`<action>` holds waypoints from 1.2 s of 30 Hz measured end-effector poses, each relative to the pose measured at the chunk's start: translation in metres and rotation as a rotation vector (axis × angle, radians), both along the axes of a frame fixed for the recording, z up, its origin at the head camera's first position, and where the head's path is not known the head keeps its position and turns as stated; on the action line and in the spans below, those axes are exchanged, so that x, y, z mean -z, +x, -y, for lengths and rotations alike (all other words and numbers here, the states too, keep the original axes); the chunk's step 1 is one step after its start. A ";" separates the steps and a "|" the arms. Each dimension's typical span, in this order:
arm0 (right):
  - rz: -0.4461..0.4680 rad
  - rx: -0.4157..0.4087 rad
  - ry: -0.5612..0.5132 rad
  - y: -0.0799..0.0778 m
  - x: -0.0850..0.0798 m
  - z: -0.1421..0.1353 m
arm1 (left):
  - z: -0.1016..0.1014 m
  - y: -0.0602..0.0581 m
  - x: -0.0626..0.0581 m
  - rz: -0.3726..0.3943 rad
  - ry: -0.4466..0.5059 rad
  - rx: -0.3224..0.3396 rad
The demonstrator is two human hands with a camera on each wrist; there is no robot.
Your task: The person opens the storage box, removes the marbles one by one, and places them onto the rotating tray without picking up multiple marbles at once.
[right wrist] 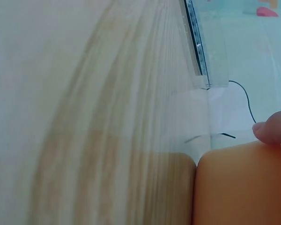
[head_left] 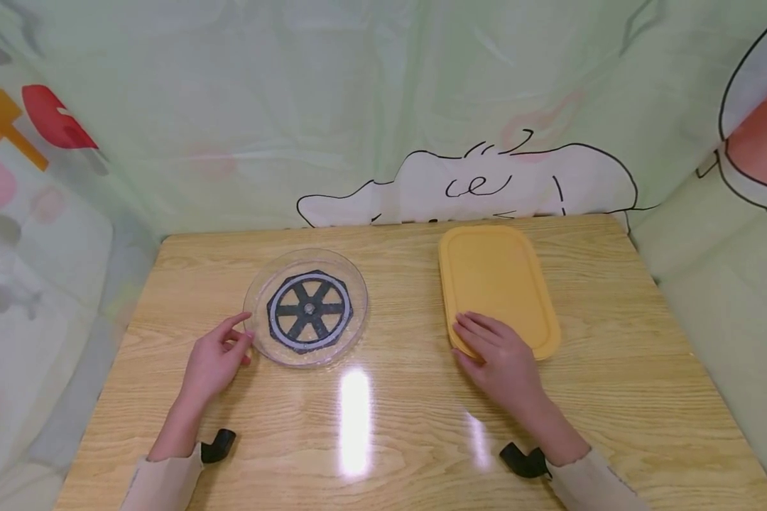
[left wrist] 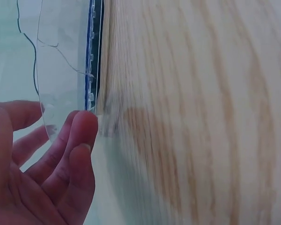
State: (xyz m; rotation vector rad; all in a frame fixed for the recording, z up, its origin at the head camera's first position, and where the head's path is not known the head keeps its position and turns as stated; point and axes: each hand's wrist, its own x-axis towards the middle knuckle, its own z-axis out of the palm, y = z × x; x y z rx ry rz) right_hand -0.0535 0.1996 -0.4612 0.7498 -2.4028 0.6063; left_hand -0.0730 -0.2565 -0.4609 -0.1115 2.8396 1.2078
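Observation:
A clear round dish [head_left: 260,337] stands on the left of the table, with a black, spoked wheel-shaped piece [head_left: 309,309] and its pale ring showing at the bottom. My left hand [head_left: 212,360] is at the dish's left edge, fingers loosely bent and fingertips touching it. In the left wrist view the clear wall [left wrist: 61,61] rises beside the fingers. On the right lies a rounded rectangular yellow tray or lid [head_left: 492,266]; its kind is unclear. My right hand [head_left: 501,365] rests across its near left corner, and a fingertip [right wrist: 271,129] shows there in the right wrist view.
Both things stand on a wood-grain table [head_left: 396,341]. A pale printed curtain [head_left: 281,128] hangs behind it and along the sides. Black curved pieces [head_left: 219,446] stick out at both cuffs. Bright light reflects from the table's middle.

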 end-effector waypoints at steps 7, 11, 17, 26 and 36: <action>-0.060 -0.008 -0.031 0.001 0.002 0.004 | 0.000 -0.002 0.003 0.059 0.002 0.056; -0.064 0.000 -0.040 0.002 0.002 0.006 | 0.000 -0.003 0.004 0.053 -0.011 0.065; -0.058 0.004 -0.052 0.003 0.001 0.008 | 0.000 -0.003 0.002 0.051 0.009 0.072; -0.008 0.009 -0.061 0.006 -0.003 0.008 | -0.001 -0.003 0.003 0.048 0.023 0.078; 0.080 0.024 -0.093 0.009 -0.012 0.007 | -0.001 -0.004 0.004 0.064 0.032 0.065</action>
